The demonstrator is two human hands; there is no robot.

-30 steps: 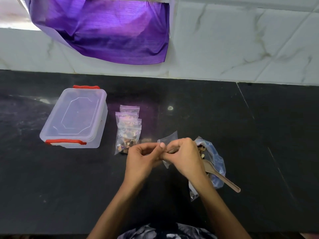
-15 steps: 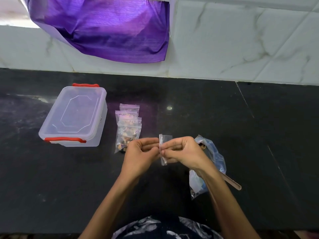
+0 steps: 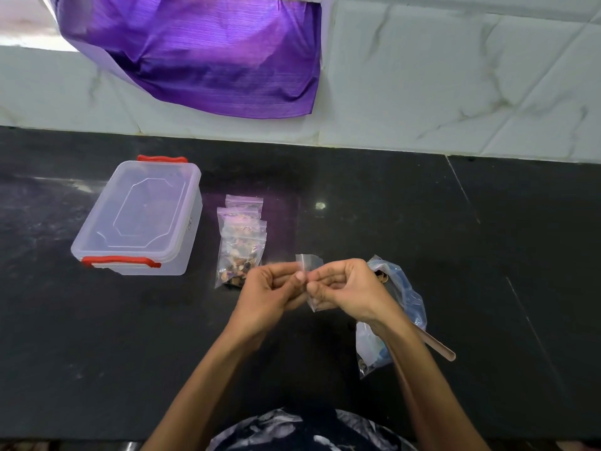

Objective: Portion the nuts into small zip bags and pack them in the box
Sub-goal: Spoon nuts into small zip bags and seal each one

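Observation:
My left hand (image 3: 271,294) and my right hand (image 3: 344,289) meet over the black counter and both pinch a small clear zip bag (image 3: 310,263) held upright between them. It looks empty. A pile of small zip bags (image 3: 242,245), the front one filled with nuts, lies left of my hands. Farther left stands the clear plastic box (image 3: 140,219) with red latches, its lid on. Behind my right wrist lies a larger crumpled plastic bag of nuts (image 3: 393,307), with a spoon handle (image 3: 437,345) sticking out to the right.
The black stone counter (image 3: 487,255) runs up to a white marble-tiled wall (image 3: 455,76). A purple cloth (image 3: 211,53) hangs on the wall above the box.
The small bag has turned from lying slanted between my hands to standing upright in both pinches. My hands have lifted slightly, and the spoon bowl is now hidden behind my right wrist.

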